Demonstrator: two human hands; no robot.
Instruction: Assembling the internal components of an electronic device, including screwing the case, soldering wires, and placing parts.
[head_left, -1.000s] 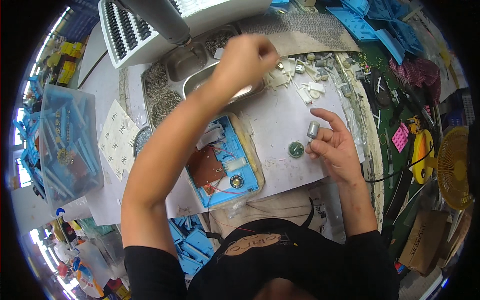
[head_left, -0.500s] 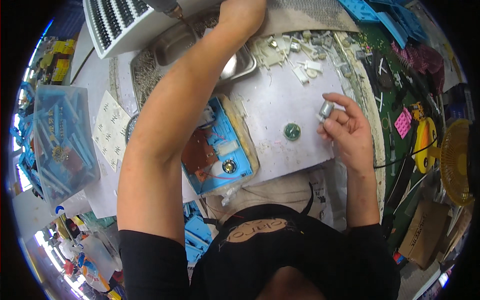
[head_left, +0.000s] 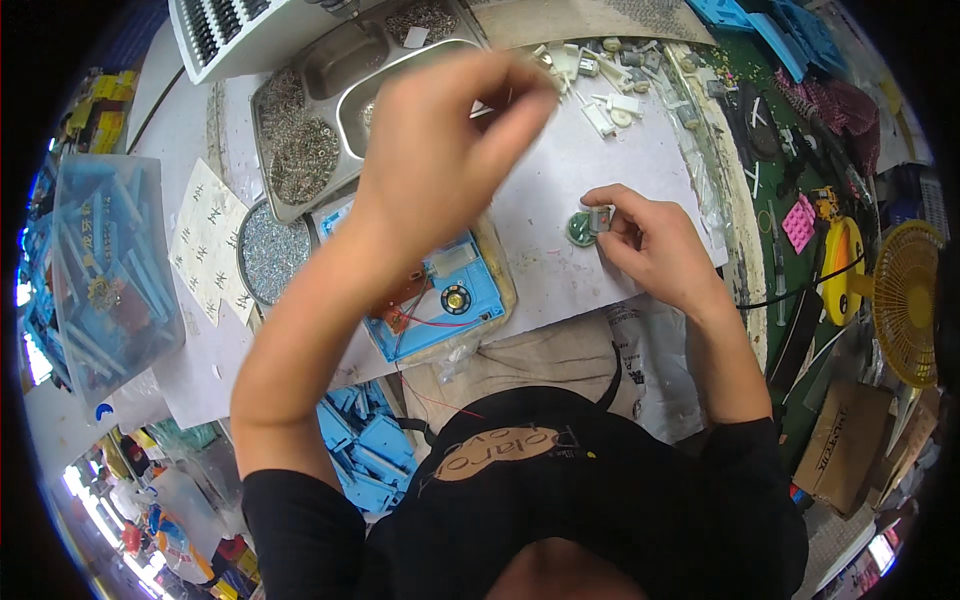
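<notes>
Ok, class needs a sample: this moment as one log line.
left hand: blurred, overlapping metal tray in view, hold unclear | right hand: holding small motor beside green tub | blue case: open, round speaker inside

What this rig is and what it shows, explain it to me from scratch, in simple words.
There is no robot here: these are a person's two bare hands. A wide fisheye camera on the person's head looks down, so straight edges bend near the rim, and picture left is the person's left.

On the pale work surface lie an open blue casing with wires inside, a metal tray with small metal parts in some compartments, and loose white plastic pieces.

The right hand holds a small silvery part between its fingers, beside or over a round green container. The left hand is blurred, so whether it holds anything is unclear.
</notes>
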